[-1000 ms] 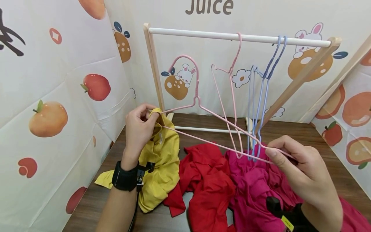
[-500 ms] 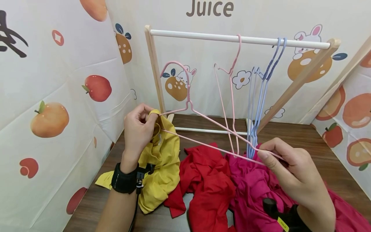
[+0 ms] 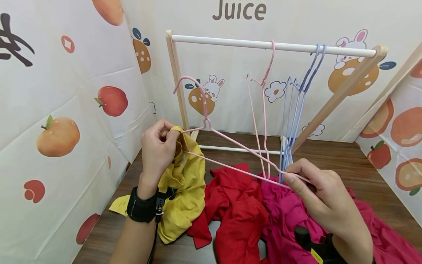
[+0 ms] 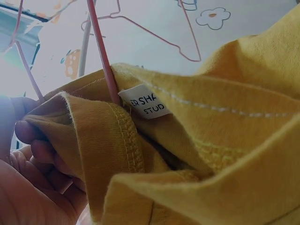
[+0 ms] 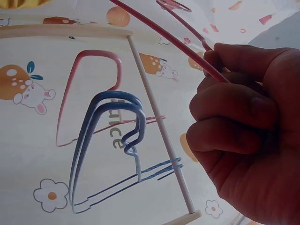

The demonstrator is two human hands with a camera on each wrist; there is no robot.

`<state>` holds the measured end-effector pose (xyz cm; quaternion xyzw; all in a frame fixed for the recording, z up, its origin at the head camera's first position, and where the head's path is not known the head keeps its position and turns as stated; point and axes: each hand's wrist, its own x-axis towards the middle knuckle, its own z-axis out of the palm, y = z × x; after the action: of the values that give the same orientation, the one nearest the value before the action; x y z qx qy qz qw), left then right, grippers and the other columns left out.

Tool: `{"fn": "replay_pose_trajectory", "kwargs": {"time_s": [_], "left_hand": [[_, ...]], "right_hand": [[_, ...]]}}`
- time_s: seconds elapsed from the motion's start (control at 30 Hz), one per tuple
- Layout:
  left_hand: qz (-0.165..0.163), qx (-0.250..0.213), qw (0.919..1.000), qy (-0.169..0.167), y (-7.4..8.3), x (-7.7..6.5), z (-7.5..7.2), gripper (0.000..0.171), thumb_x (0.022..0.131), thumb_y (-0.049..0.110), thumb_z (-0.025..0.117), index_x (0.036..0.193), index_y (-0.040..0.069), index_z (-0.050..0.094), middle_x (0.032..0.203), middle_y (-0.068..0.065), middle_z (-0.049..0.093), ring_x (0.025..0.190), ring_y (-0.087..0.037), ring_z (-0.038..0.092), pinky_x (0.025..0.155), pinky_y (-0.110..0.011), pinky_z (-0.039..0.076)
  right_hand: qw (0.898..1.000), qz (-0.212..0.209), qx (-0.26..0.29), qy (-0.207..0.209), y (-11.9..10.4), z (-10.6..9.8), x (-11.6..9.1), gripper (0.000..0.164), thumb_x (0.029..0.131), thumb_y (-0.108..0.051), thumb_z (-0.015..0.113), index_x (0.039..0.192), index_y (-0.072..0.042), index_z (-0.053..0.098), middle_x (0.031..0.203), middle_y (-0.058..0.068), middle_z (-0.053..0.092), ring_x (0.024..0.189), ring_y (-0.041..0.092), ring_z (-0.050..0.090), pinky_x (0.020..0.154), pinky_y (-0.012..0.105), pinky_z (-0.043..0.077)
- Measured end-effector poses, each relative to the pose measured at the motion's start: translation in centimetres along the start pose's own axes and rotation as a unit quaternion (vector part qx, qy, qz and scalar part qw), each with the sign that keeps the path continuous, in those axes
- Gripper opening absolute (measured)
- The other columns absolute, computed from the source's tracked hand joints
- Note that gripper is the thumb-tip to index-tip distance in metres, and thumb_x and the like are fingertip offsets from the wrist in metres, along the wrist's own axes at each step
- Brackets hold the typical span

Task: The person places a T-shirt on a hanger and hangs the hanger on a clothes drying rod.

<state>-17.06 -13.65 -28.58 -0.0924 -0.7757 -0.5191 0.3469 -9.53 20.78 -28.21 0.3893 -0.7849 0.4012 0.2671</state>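
My left hand (image 3: 159, 146) pinches the neckline of a yellow shirt (image 3: 189, 183), whose body drapes down to the table. One end of a pink wire hanger (image 3: 235, 141) runs into that neck opening, and its tip is hidden by the cloth. With curled fingers my right hand (image 3: 324, 196) grips the hanger's other end. In the left wrist view the pink wire passes into the collar beside a white label (image 4: 149, 101). The right wrist view has the fingers (image 5: 229, 105) wrapped round the wire. The hanger's hook points up and left, free of the rail.
A rack with a white rail (image 3: 224, 41) stands behind; a second pink hanger (image 3: 265, 110) and two blue hangers (image 3: 298, 99) hang from it. On the wooden table (image 3: 217, 138) lie a crumpled red garment (image 3: 239, 205) and a magenta garment (image 3: 283, 216). Printed cloth walls surround the table.
My right hand has moved left, sliding the pink hanger further into the yellow shirt's neck, and the hook has shifted left and down. The left hand stays nearly in place.
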Motion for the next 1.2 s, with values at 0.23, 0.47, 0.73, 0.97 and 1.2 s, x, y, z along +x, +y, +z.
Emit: {"fn": "replay_pose_trajectory", "kwargs": {"time_s": [0.23, 0.47, 0.73, 0.97, 1.2], "left_hand": [[0.013, 0.005, 0.9999, -0.002, -1.5, -0.1, 0.2, 0.011, 0.09, 0.006, 0.061, 0.081, 0.007, 0.068, 0.05, 0.003, 0.036, 0.044, -0.006, 0.031, 0.042, -0.02, 0.02], [0.029, -0.005, 0.9996, -0.003, -1.0, -0.4, 0.3, 0.012, 0.092, 0.006, 0.06, 0.083, 0.009, 0.068, 0.051, 0.004, 0.039, 0.043, -0.007, 0.033, 0.042, -0.02, 0.023], [0.05, -0.015, 0.9985, -0.014, -0.5, -0.9, 0.5, 0.013, 0.093, 0.004, 0.057, 0.086, 0.008, 0.068, 0.053, 0.002, 0.045, 0.047, -0.008, 0.04, 0.044, -0.021, 0.03], [0.085, 0.031, 0.9957, -0.022, -0.5, -0.9, 0.7, 0.016, 0.097, 0.015, 0.057, 0.09, 0.01, 0.071, 0.061, -0.001, 0.05, 0.058, -0.011, 0.044, 0.054, -0.023, 0.033], [0.144, 0.039, 0.9878, -0.046, -0.8, -0.7, 0.9, 0.028, 0.099, 0.02, 0.049, 0.09, 0.006, 0.071, 0.094, -0.011, 0.054, 0.094, -0.028, 0.041, 0.08, -0.033, 0.027]], "right_hand": [[0.999, 0.003, -0.014, -0.043, 0.0, 0.1, 0.1, 0.025, 0.09, 0.011, 0.065, 0.095, -0.013, 0.06, 0.066, -0.011, 0.037, 0.059, -0.008, 0.03, 0.052, 0.011, 0.03], [0.997, 0.02, -0.017, -0.074, -0.3, 0.2, 0.2, 0.03, 0.091, 0.011, 0.064, 0.096, -0.018, 0.059, 0.069, -0.013, 0.036, 0.062, -0.01, 0.029, 0.053, 0.011, 0.03], [0.995, 0.027, -0.019, -0.091, -0.2, 0.7, 0.1, 0.03, 0.093, 0.009, 0.061, 0.096, -0.02, 0.057, 0.065, -0.014, 0.032, 0.063, -0.012, 0.024, 0.051, 0.011, 0.026], [0.995, 0.046, -0.032, -0.086, -0.4, 0.7, 0.3, 0.031, 0.094, 0.009, 0.06, 0.092, -0.021, 0.055, 0.065, -0.014, 0.031, 0.061, -0.01, 0.024, 0.051, 0.012, 0.026], [0.997, 0.032, -0.02, -0.061, -0.2, 0.8, 0.3, 0.03, 0.092, 0.012, 0.06, 0.09, -0.018, 0.054, 0.067, -0.012, 0.033, 0.062, -0.009, 0.026, 0.052, 0.013, 0.028]]}}
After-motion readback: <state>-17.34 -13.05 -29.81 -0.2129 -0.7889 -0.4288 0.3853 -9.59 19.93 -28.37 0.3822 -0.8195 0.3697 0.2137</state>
